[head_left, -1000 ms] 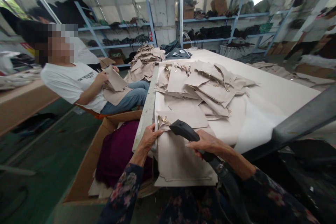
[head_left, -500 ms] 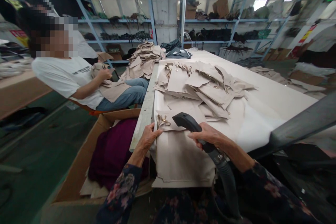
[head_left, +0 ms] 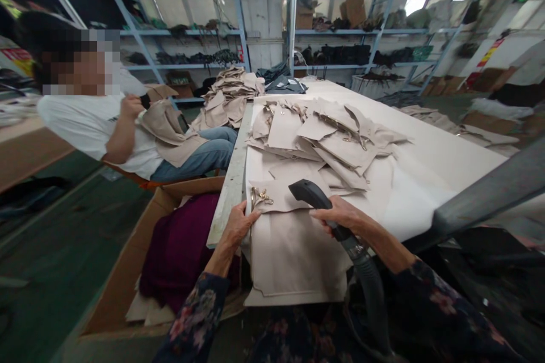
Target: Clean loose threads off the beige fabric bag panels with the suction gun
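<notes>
- Head view, looking forward and down; two bare hands at work at the near end of a pale table.
- Left hand: closed on the left edge of a beige fabric panel, thumb on top, just below a gold-coloured metal clasp.
- Right hand: wrapped round a black nozzle; ribbed hose runs from it down toward the body.
- Panel lies roughly flat before the person, other beige layers under it; a strip of fabric bearing the clasp lies across its far end.
- Nozzle tip sits over that strip, right of the clasp. Contact with cloth: cannot tell.
- Step in hand, by my reading: working the nozzle over the panel while the left hand steadies it.
- Further passes would call for a firm left pinch, cloth kept flat, nozzle clear of the metal.
- Beyond: loose pile of beige pieces, some with metal fittings.
- Left of table: cardboard box holding purple cloth; past it, a seated co-worker handles similar beige cloth.
</notes>
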Demonstrator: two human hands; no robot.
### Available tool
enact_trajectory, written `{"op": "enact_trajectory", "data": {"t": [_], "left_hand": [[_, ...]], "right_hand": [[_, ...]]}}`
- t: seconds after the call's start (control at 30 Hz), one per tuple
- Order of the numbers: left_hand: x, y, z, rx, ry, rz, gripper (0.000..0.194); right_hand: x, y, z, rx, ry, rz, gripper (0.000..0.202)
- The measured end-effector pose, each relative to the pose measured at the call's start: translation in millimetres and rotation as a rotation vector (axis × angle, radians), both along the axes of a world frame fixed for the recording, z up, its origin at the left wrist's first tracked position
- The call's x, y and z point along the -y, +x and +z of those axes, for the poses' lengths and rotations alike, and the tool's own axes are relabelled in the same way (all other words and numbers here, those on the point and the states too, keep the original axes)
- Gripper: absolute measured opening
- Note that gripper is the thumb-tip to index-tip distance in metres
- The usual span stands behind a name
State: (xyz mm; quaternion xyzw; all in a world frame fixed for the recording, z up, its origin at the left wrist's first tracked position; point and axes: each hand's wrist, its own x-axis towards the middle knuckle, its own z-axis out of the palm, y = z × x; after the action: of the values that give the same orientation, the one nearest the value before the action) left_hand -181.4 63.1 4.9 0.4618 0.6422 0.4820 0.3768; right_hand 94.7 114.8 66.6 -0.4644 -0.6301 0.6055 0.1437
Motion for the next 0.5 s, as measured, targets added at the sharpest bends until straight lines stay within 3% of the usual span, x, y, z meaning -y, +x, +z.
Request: {"op": "enact_trajectory", "data": {"t": [0.1, 0.3, 0.5], "left_hand": [[0.3, -0.7, -4.2, 0.001, 0.002, -0.001, 0.041], [1.7, -1.1, -0.1, -0.029, -0.007, -0.022, 0.039], [2.0, 0.7, -0.4, -0.052, -0.017, -0.052, 0.046]], "right_hand": [[11.7, 5.8, -0.5, -0.015, -0.042, 0.104, 0.033], [21.4, -16.2, -15.2, -0.015, -0.087, 0.173, 0.027], [11.9, -25.7, -6.9, 0.123, -0.044, 0.138, 0.023]]}}
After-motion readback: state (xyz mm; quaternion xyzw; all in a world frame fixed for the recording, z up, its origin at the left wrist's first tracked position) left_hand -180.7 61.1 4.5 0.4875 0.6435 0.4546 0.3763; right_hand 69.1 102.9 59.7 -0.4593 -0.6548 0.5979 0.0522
